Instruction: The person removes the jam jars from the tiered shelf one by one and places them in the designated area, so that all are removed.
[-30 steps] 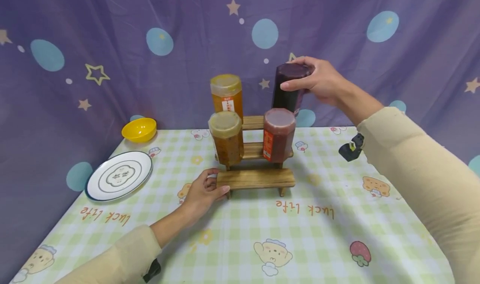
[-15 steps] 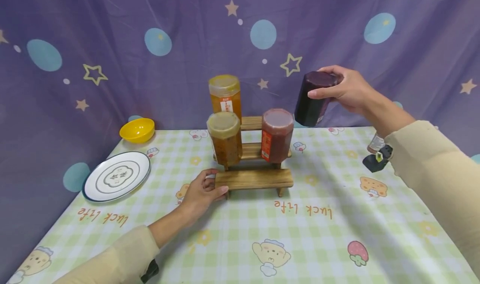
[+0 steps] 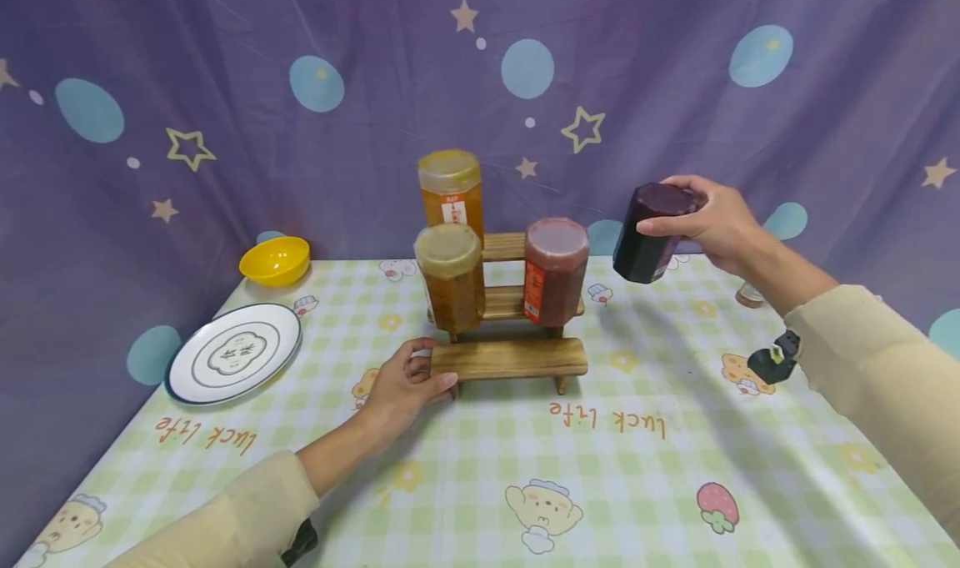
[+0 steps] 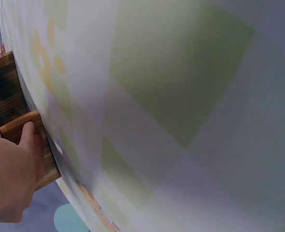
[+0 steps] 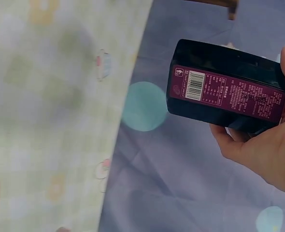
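At your far left on the green-and-white checked tablecloth (image 3: pixel 465 476) lies a round white ceramic-looking plate with a dark rim (image 3: pixel 187 359), and just behind it sits a glossy yellow round bowl (image 3: pixel 273 276). Next comes your left hand (image 3: pixel 401 389), its thumb and fingers gripping the left end of the lowest step of the three-tier brown wooden stand (image 3: pixel 510 359). On the stand's left side, an octagonal jar with golden-yellow contents (image 3: pixel 452 201) stands upright on the top tier; in front of it, on the middle tier, is an octagonal jar with speckled amber-brown contents (image 3: pixel 455 284). To their right, also on the middle tier, stands an octagonal red jar with an orange-red label (image 3: pixel 558 280). Right of the stand and apart from it, your right hand (image 3: pixel 716 222) has its thumb and fingers curled round the upper end of a dark purple octagonal jar with a maroon label (image 5: pixel 224 87). You hold that jar in the air, tilted, its base pointing down and left. Beyond your right wrist, a small clear container (image 3: pixel 750 295) is mostly hidden.
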The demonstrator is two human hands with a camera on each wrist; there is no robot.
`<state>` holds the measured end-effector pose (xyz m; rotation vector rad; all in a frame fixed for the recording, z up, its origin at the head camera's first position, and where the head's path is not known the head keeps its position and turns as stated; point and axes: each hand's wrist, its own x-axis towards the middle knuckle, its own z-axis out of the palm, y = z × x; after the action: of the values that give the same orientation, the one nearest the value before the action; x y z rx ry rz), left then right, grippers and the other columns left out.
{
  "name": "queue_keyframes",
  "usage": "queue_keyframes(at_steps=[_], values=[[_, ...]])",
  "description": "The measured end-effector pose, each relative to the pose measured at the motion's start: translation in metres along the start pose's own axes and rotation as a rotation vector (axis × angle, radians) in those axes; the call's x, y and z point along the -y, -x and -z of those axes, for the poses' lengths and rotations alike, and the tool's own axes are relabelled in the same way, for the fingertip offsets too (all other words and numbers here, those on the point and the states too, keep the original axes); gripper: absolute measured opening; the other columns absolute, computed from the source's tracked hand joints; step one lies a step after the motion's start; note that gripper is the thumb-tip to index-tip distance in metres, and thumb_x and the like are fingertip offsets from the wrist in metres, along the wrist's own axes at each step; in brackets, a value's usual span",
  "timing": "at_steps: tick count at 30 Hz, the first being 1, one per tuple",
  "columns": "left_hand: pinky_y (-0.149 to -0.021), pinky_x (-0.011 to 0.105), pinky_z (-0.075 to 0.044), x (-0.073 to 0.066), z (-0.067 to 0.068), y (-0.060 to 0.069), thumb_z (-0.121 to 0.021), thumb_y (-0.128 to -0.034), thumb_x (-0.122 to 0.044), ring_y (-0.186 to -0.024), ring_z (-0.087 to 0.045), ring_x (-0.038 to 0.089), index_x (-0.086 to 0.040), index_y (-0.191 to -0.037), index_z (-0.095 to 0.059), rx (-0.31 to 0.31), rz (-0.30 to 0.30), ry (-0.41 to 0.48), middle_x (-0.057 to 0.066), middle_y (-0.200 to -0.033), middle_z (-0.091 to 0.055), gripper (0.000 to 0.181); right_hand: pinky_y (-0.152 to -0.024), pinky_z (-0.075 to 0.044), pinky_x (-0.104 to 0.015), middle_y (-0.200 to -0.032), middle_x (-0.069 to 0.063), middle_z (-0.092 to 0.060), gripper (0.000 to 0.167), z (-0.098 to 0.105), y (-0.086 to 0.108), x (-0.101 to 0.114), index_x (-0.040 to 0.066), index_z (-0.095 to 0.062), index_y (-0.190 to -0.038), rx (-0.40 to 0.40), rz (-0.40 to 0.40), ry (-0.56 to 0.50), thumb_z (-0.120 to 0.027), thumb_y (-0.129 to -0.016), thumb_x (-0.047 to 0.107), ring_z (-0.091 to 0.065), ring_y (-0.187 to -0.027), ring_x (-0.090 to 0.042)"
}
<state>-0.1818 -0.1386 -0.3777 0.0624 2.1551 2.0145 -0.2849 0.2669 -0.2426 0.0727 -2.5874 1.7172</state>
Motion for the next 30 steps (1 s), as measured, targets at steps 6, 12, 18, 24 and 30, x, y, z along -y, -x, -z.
queue_keyframes(at_steps=[6,12,18,24,30], values=[[-0.087,0.036,-0.059,0.001,0.000,-0.001,-0.070,-0.0859,0.002,-0.100,-0.064,0.025,-0.006,-0.137,-0.039,-0.006,0.000,-0.001,0.020,-0.119,-0.057,0.060,-0.077,-0.055,-0.020,-0.116,0.002,-0.057,0.075,-0.005,0.001,-0.021,0.019,-0.044,-0.136,0.008,-0.020,0.030,-0.084,-0.075,0.032,-0.057,-0.100,-0.012],[-0.087,0.037,-0.059,0.000,0.000,-0.001,-0.069,-0.0859,0.003,-0.099,-0.064,0.024,-0.007,-0.136,-0.040,-0.010,0.005,0.011,0.019,-0.118,-0.057,0.059,-0.077,-0.053,-0.016,-0.118,-0.003,-0.055,0.076,-0.016,0.002,-0.043,0.014,-0.043,-0.137,-0.006,0.007,0.050,-0.085,-0.075,0.029,-0.055,-0.101,-0.012],[-0.088,0.038,-0.058,0.001,0.000,-0.001,-0.070,-0.0855,0.003,-0.098,-0.064,0.024,-0.006,-0.136,-0.040,-0.011,0.006,0.011,0.019,-0.118,-0.057,0.059,-0.077,-0.052,-0.015,-0.124,-0.010,-0.053,0.079,-0.025,0.005,-0.059,0.010,-0.041,-0.138,0.004,0.012,0.053,-0.085,-0.075,0.028,-0.055,-0.103,-0.013],[-0.089,0.038,-0.058,0.001,0.001,0.000,-0.071,-0.0855,0.001,-0.100,-0.064,0.024,-0.007,-0.137,-0.040,-0.001,0.005,0.009,0.019,-0.120,-0.057,0.060,-0.077,-0.052,-0.014,-0.123,-0.012,-0.053,0.075,-0.031,0.007,-0.070,0.007,-0.043,-0.135,0.012,0.024,0.049,-0.086,-0.074,0.023,-0.056,-0.101,-0.010],[-0.089,0.038,-0.058,0.000,0.001,0.000,-0.071,-0.0857,0.000,-0.101,-0.063,0.025,-0.006,-0.137,-0.039,0.008,0.004,0.007,0.019,-0.120,-0.056,0.061,-0.076,-0.052,-0.015,-0.115,-0.005,-0.059,0.073,-0.036,0.007,-0.077,0.008,-0.047,-0.132,0.020,0.020,0.037,-0.087,-0.073,0.022,-0.057,-0.098,-0.008]])
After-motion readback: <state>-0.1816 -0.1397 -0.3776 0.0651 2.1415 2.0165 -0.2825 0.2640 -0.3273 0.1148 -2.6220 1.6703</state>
